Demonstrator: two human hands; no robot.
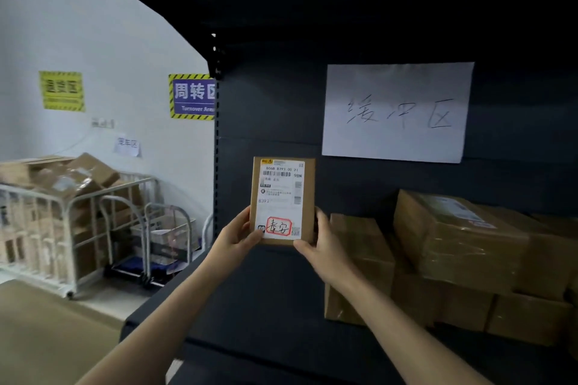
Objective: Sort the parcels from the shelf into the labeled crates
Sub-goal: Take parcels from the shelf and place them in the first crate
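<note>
Small flat brown cardboard parcel (283, 200) held upright before the dark metal shelf (266, 291), label facing the camera.
Left hand (236, 239) and right hand (322, 242) pinch only its lower corners, fingers closed on it; it could tip, or its handwritten red-boxed mark be misread.

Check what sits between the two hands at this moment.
In the head view, a small brown parcel stands upright between the left hand and the right hand, each gripping a lower corner, with its shipping label facing the camera.
</note>
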